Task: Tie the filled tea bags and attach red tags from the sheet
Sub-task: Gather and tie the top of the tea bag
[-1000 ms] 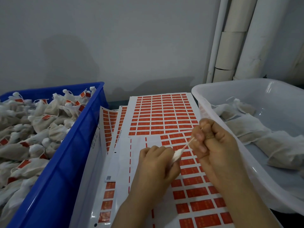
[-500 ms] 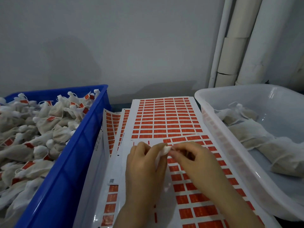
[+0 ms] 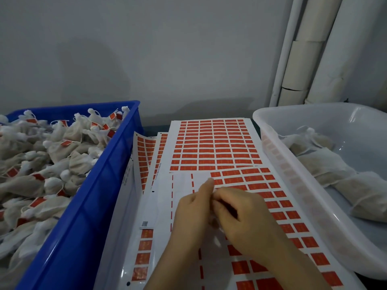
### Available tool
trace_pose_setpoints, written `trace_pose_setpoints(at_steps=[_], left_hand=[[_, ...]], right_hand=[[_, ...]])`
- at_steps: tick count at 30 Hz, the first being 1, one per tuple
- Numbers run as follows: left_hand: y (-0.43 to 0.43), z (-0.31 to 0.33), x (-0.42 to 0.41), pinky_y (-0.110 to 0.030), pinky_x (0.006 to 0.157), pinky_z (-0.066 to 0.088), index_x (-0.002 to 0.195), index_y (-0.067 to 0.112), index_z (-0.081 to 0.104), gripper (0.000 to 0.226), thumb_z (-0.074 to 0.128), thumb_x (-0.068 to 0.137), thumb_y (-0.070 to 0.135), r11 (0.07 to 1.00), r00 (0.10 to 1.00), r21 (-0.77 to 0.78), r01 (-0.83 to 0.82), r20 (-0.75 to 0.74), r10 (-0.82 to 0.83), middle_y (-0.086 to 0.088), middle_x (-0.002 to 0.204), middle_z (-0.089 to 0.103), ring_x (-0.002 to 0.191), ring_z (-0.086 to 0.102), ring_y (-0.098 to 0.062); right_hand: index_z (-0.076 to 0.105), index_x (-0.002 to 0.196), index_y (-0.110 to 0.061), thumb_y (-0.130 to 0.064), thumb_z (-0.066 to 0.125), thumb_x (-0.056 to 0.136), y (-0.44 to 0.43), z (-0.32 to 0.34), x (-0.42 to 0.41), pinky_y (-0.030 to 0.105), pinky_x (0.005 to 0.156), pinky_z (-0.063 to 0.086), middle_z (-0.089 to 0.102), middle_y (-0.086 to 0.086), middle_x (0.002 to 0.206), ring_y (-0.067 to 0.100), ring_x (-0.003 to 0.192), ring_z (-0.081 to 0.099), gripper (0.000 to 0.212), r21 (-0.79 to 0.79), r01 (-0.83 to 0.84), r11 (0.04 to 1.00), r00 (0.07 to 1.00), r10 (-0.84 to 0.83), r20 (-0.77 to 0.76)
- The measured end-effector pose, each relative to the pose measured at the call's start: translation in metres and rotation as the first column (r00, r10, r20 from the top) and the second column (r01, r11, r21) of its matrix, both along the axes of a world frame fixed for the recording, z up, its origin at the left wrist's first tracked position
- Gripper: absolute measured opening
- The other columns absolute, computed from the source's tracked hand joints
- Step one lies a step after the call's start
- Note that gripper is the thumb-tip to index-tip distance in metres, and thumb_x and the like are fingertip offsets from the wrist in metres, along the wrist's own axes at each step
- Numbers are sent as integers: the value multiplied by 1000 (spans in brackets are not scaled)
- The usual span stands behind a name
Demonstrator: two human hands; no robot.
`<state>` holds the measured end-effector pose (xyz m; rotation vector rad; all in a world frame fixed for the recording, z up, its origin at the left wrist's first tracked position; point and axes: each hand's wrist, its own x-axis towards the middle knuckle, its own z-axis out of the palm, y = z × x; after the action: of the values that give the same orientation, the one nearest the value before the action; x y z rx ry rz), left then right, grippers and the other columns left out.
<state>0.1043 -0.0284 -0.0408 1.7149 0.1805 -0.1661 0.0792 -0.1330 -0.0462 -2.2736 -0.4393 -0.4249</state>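
**Red tags under two busy hands**

Red tag sheet [image 3: 236, 185] lies on the bench between two containers, within easy reach for peeling. Above it the left hand [image 3: 192, 212] and right hand [image 3: 245, 220] meet fingertip to fingertip, both curled around something small and white, probably the tea bag's neck or string; the hands hide it, so I cannot tell exactly what each pinches. More tag sheets [image 3: 213, 143] fan toward the bench's far edge. At the left edge a blue crate [image 3: 100, 195] is heaped with tied, tagged tea bags [image 3: 48, 164]. At the right edge a translucent white tub [image 3: 289, 178] holds a few untagged tea bags [image 3: 326, 164], seemingly the waiting supply.
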Motion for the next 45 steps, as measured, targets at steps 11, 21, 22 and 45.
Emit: trace_pose_setpoints(at_steps=[11,21,22,45], left_hand=[[17,0,3,-19,54,46,74,23,65,19,57,90,30,999,999,21,29,32,-30,9,53,64,52,62,-4],[20,-13,7,-11,42,39,80,28,59,14,63,85,40,955,978,258,-149,183,103,12,70,61,62,60,-9],[20,-14,6,-14,47,39,77,30,57,17,63,84,44,934,972,314,-169,210,105,16,70,60,64,60,-7],[22,-1,4,-2,50,41,73,33,54,21,71,80,23,922,847,215,-321,501,178,17,79,58,71,58,-3]], right_hand=[[61,85,-36,-33,56,89,-6,6,5,4,64,44,61,-19,78,-6,77,56,7,67,99,993,977,-85,-193],[67,91,-36,-39,60,86,-4,1,8,4,62,41,53,-29,75,-7,77,55,9,-26,129,991,979,-131,-153],[67,90,-35,-38,60,86,-4,-1,8,5,64,41,54,-27,77,-5,77,55,9,-33,133,991,979,-136,-153],[55,78,-37,-46,53,82,0,7,4,-1,73,40,52,-32,82,-8,91,52,10,88,139,986,990,-135,-46]])
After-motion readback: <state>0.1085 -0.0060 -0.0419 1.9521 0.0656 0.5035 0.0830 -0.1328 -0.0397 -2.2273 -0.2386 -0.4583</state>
